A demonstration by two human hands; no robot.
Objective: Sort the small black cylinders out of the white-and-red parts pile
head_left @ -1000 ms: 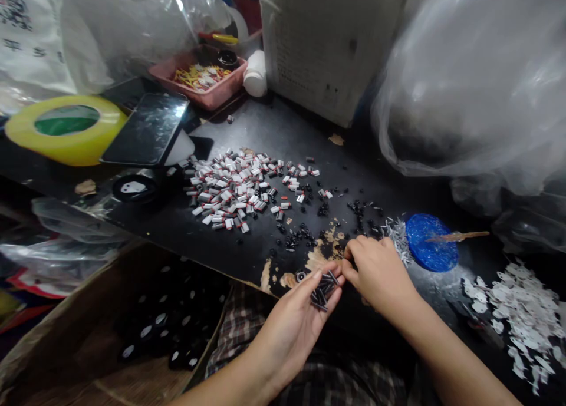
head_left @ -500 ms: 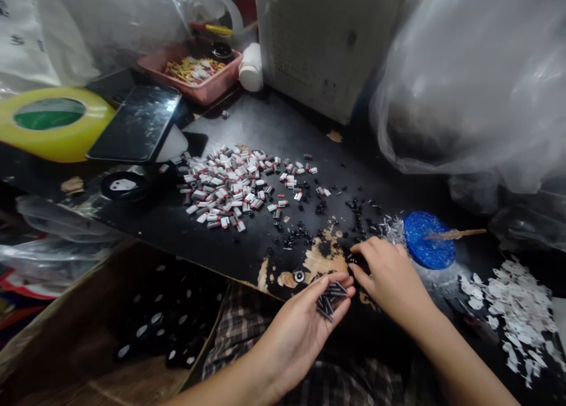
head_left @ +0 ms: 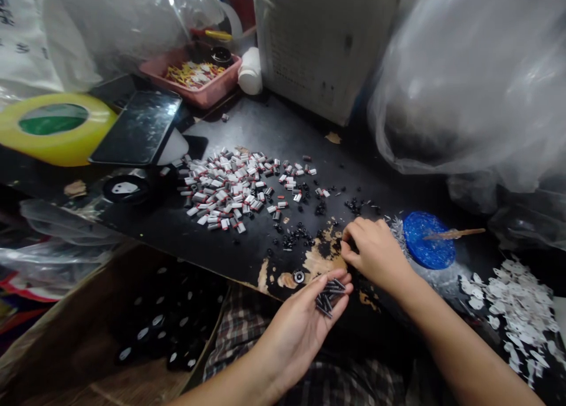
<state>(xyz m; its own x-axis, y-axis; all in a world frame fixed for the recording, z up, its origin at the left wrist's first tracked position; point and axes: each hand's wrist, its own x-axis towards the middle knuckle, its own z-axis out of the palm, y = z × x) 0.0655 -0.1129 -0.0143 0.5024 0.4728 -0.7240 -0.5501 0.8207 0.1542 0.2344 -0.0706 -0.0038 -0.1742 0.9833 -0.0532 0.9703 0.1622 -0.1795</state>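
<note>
My left hand (head_left: 305,317) lies palm up, cupped around several small dark coil springs (head_left: 331,295). Just above and to the right, my right hand (head_left: 371,250) is held low over the worn patch of the table, thumb and forefinger pinched together; whatever is between the fingertips is hidden. A small round black part with a metal centre (head_left: 299,276) rests on the table near my left fingertips. Beyond it are scattered tiny black parts (head_left: 296,236), and farther left lies a heap of small silver cylinders with red ends (head_left: 230,185).
On the right, a blue lid (head_left: 428,256) with a stick lies beside small metal pins (head_left: 397,229) and white plastic pieces (head_left: 522,312). A phone (head_left: 139,129), yellow tape roll (head_left: 95,123) and pink tray (head_left: 207,96) stand left. An open box (head_left: 145,388) of black parts is below.
My right hand has moved slightly up and left, its thumb and forefinger closing; the dark object seen at its fingertips is out of sight. My left hand stays nearly still with the springs.
</note>
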